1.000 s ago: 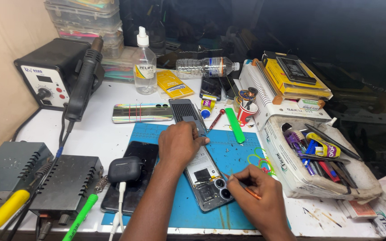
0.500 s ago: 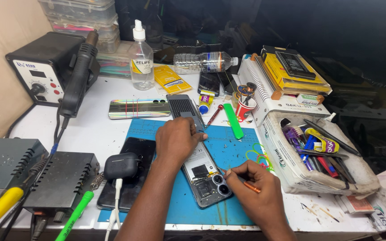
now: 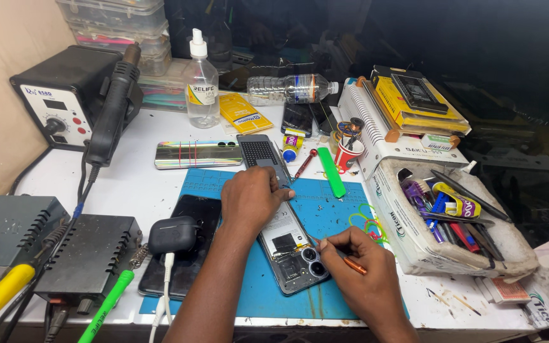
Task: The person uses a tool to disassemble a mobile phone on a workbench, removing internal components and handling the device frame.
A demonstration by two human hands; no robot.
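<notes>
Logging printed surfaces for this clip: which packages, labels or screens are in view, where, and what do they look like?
Spray bottle: back centre, clear, yellow label.
Yellow packet: flat, right of the bottle.
Yellow box: back right, dark phone-shaped picture on its lid.
Station display: back left, small dark panel on a black box.
Dark phone screen: behind the blue mat.

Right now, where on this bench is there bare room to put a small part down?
Bare white table lies between the iridescent phone and blue mat, by the heat-gun cable. The mat's front strip below the opened phone is free. Crowded: white tool tray, back row around the spray bottle.
</notes>
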